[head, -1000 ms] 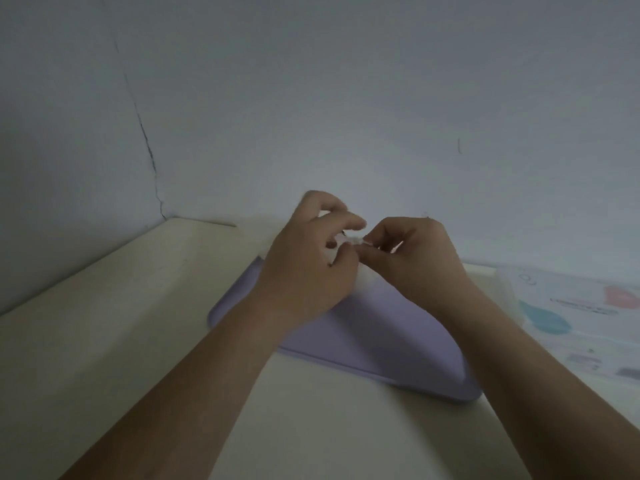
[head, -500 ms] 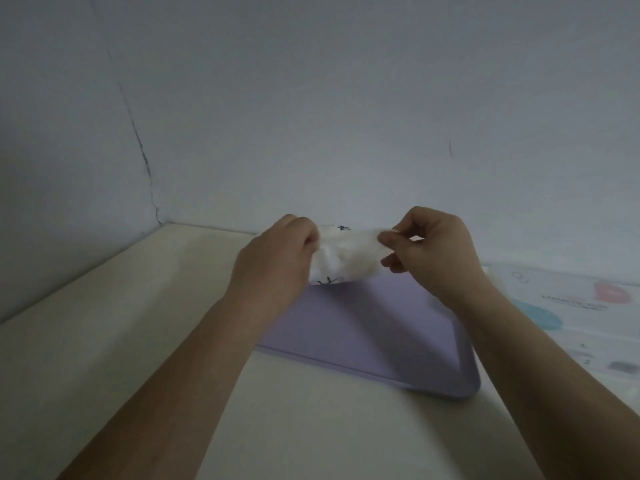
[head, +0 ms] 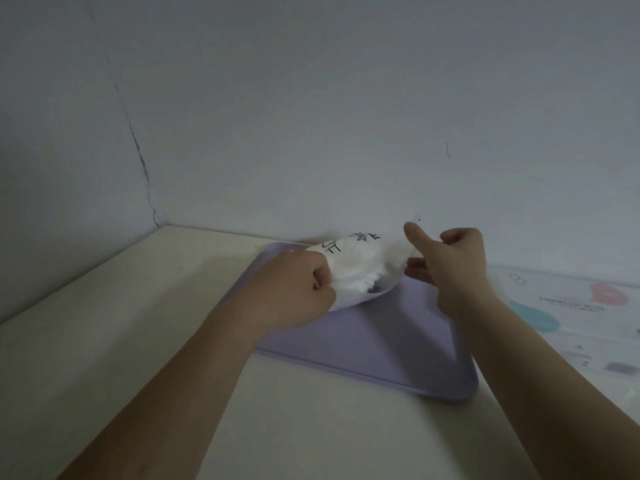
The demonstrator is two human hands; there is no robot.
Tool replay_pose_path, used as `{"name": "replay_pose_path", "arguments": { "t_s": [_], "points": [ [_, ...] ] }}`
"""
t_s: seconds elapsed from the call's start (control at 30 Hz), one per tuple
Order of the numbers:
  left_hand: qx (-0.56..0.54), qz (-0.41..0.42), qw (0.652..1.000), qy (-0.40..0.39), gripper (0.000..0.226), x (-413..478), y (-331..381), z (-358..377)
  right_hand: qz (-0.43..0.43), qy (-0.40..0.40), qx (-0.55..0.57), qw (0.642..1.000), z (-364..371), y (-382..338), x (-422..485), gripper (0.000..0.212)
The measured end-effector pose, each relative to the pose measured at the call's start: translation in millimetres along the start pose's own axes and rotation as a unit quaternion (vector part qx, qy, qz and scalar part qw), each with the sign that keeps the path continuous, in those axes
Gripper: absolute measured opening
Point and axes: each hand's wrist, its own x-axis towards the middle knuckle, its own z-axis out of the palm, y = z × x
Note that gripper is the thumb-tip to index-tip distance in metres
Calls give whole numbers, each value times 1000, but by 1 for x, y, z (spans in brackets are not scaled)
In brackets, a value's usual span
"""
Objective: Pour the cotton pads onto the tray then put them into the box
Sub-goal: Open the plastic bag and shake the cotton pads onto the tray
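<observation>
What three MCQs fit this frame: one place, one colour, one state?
1. Where is the bag of cotton pads? A under the tray; B held over the tray; C lying flat on the tray.
2. Tray colour? A lilac; B green; C red.
3. What is the left hand doing? A resting open on the tray; B gripping the bag's end; C making a fist on nothing.
Answers: 1 B, it hangs between the left hand and right hand, above the tray; 2 A, pale purple surface; 3 B, fingers curl round the bag's left end.

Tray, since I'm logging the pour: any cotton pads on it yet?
Empty as far as visible: the tray shows bare purple, and the bag held above it hides its far part.
</observation>
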Motion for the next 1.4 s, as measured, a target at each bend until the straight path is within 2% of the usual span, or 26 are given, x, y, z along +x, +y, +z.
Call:
{"name": "replay_pose_path", "arguments": {
  "t_s": [0.1,0.17,0.23,0.3,0.43,0.5,0.57,0.6,0.67,0.73,0.8,0.87,0.93,0.97,1.03,1.13,1.2,1.23,1.3,1.4],
  "points": [
    [-46,-3,999,-12,22,1,4,15,66,-56,74,993,8,9,-1,48],
    [-83,-19,996,-24,30,1,4,21,38,-58,32,997,14,15,-5,47],
    [-122,-40,991,-44,29,0,9,22,-23,-77,-40,996,17,17,-7,37],
    [-190,-68,978,-59,25,-2,17,21,-39,-111,-81,990,18,19,-10,31],
    [-243,-92,966,12,18,-3,26,15,-17,-139,-143,980,16,25,-9,21],
    [-252,-89,963,45,18,-4,28,9,-74,-120,-262,955,11,28,-7,26],
    [-256,-68,964,28,21,-5,32,4,-180,-82,-381,903,6,31,-3,31],
    [-253,-54,966,16,24,-5,32,2,-223,-73,-401,885,5,31,0,30],
    [-221,-33,973,53,29,-1,24,-2,-252,-85,-397,878,6,23,-3,18],
    [-128,-39,981,140,26,9,3,-4,-258,-109,-398,874,7,18,-7,15],
    [-76,-82,983,143,26,14,-22,0,-257,-134,-381,878,8,16,-12,13],
    [-103,-131,983,77,41,17,-42,12,-182,-184,-316,913,9,11,-16,11],
    [-148,-159,976,33,54,17,-52,24,-131,-220,-301,919,12,8,-19,13],
    [-176,-164,970,21,56,16,-52,26,-117,-234,-301,917,12,8,-20,24],
    [-243,-167,956,-14,54,13,-52,25,-65,-281,-263,921,13,8,-23,48],
    [-357,-139,921,-69,38,10,-41,23,-28,-380,-209,901,8,7,-21,65],
    [-393,-98,913,-53,26,7,-29,20,-55,-413,-193,888,5,4,-21,70],
    [-401,-80,912,-39,26,6,-23,18,-68,-423,-176,886,4,4,-21,68],
    [-398,-63,915,0,26,6,-12,16,-91,-434,-146,884,5,4,-22,60],
    [-392,-61,917,49,16,9,-7,14,-151,-408,-148,888,8,1,-22,37]
  ]
}}
